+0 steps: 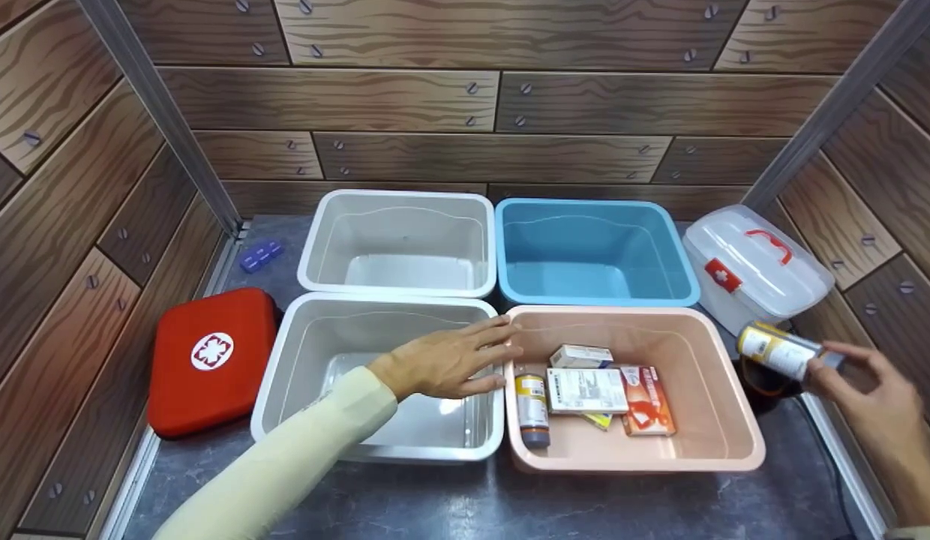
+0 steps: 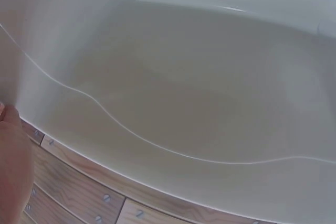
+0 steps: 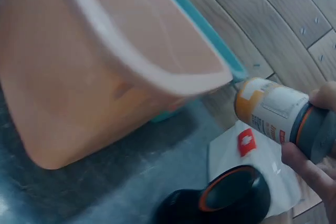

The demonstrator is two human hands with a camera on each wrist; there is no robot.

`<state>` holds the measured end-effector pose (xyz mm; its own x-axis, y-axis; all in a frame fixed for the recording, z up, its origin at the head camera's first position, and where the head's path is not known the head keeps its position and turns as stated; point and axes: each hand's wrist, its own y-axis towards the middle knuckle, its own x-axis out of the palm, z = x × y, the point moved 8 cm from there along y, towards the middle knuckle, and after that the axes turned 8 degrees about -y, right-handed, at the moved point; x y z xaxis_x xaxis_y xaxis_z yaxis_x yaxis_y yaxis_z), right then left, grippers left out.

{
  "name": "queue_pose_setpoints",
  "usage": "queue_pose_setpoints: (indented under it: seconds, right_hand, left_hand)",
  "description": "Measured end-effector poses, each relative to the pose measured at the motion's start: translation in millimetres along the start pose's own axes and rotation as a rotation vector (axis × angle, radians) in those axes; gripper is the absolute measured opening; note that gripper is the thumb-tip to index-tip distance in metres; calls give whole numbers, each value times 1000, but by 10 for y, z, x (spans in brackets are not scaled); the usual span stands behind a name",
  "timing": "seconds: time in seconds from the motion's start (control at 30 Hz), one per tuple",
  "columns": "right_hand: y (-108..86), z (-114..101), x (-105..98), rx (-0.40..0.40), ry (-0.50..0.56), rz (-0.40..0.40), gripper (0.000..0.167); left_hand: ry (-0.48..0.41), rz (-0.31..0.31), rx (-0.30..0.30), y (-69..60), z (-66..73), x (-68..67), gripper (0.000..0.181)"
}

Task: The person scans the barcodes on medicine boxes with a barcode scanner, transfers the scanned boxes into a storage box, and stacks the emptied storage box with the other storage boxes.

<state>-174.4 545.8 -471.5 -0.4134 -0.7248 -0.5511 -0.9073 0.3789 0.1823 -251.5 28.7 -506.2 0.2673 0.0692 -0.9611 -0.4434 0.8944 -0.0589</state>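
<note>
My right hand (image 1: 877,394) pinches a medicine bottle (image 1: 780,351) by its dark cap end, outside the pink tub's right rim. In the right wrist view the bottle (image 3: 275,109) has a white and yellow label and an orange ring below the cap. With fingers spread, my left hand (image 1: 454,360) rests at the adjoining rims of the front grey tub (image 1: 375,452) and the pink tub (image 1: 637,463). Inside the pink tub lie a similar bottle (image 1: 532,409), a white box (image 1: 587,390), a smaller box (image 1: 581,355) and a red-orange box (image 1: 646,401); something yellow is mostly covered.
Behind stand another grey tub (image 1: 397,291) and a blue tub (image 1: 596,300). A red first-aid case (image 1: 187,394) and purple pill box (image 1: 261,256) lie left. At right are a clear first-aid box (image 1: 765,262) and a black object with an orange ring (image 3: 236,198).
</note>
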Motion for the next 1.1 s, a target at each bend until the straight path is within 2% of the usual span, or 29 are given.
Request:
queue_pose_setpoints:
  seconds: [0.1,0.13,0.2,0.27,0.43,0.6,0.67,0.73,0.8,0.9,1.0,1.07,1.1]
  right_hand:
    - [-102,196,87,89,93,15,29]
    - [-139,246,111,106,70,27,29]
    - [-200,350,177,154,115,20,29]
    - [-250,421,219,194,82,28,28]
    - [-342,567,345,314,163,36,23]
    - [-380,645,475,380,397,77,18]
    - [-385,649,492,387,420,83,18]
    - [-383,640,473,399,379,86,19]
    - [-363,596,415,397,264,93,20]
    - [-284,472,325,380,182,97,24]
    - [-160,274,263,325,165,91,27]
    - [-67,131,248,294,200,83,30]
    - [-21,49,235,272,163,85,30]
  left_hand:
    - [1,5,2,-6,2,-7,64]
    - [4,8,4,-7,4,-11,64]
    - [8,10,6,-10,3,-16,64]
    - [16,15,8,-13,3,-20,63]
    - [16,17,2,-29,-5,-17,63]
    - [0,7,-19,-23,-12,-9,64]
    - [-3,2,-20,-16,-8,-8,64]
    - [-3,-2,-19,-12,-3,-11,64]
    - [2,1,-11,-9,2,-17,64]
    - [13,16,4,-7,7,-27,63]
    - [12,26,15,-5,11,-31,62]
    - [13,25,15,-1,12,-28,63]
    - [12,24,14,3,12,-23,63]
